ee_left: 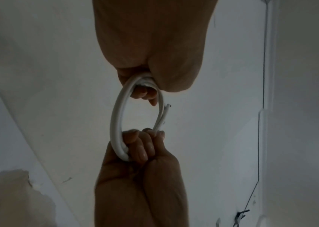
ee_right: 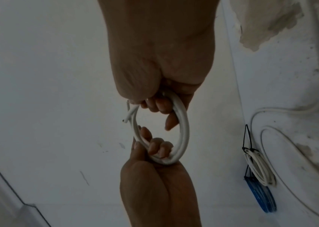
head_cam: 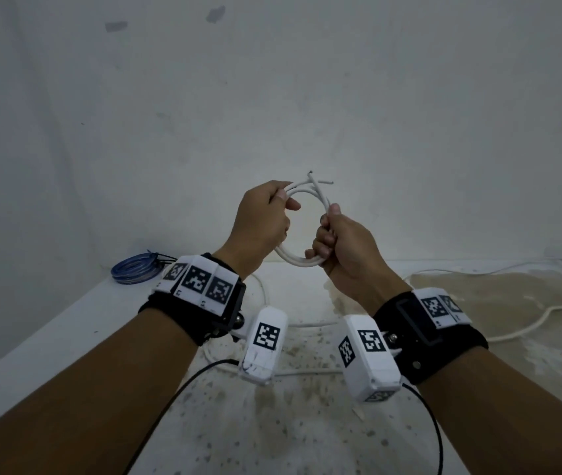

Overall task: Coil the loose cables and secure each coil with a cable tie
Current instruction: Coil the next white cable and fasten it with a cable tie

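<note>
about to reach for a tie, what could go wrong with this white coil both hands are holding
1. Both cut ends of the small white cable coil stick out loose at the top. If the left hand or right hand lets go to fetch a tie, the stiff loops may spring open.
2. No spare tie shows near the hands, so one hand would probably have to hold the coil alone.
3. A long loose white cable lies on the stained white table and could snag.

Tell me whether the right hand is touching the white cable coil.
Touching. The head view shows the right hand with fingers curled round the white cable coil; the left wrist view confirms it.
</note>
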`<state>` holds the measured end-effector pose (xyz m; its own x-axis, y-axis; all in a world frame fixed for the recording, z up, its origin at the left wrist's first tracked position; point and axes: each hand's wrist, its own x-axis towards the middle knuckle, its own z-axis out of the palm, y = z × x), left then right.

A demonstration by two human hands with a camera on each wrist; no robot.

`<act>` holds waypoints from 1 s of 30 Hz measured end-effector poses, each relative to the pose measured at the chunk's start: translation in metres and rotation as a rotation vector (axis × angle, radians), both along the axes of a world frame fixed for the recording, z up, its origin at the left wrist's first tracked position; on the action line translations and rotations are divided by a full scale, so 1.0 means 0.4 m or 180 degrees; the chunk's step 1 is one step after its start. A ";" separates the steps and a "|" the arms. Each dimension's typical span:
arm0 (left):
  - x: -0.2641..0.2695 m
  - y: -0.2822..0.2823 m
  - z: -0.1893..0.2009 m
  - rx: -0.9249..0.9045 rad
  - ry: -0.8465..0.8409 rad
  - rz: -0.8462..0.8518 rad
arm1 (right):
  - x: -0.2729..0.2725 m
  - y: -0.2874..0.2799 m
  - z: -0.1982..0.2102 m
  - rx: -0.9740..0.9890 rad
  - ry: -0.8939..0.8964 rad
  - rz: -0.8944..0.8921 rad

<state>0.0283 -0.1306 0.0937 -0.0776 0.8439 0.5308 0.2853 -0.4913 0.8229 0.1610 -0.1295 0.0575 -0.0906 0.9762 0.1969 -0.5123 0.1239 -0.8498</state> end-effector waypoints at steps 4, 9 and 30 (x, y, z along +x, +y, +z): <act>-0.017 -0.002 0.019 0.0136 0.0495 -0.0157 | 0.002 -0.007 -0.003 0.0212 -0.0499 -0.0033; -0.042 0.001 0.041 0.0047 0.0758 -0.0393 | -0.016 -0.021 -0.013 0.0328 -0.0693 -0.0093; -0.005 -0.008 0.017 0.0400 0.0421 0.0653 | -0.042 -0.019 -0.025 0.0571 -0.1412 -0.0899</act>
<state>0.0262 -0.1336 0.1006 -0.1632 0.7446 0.6473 0.4904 -0.5081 0.7081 0.1443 -0.1372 0.0476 0.0577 0.9292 0.3649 -0.0361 0.3672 -0.9294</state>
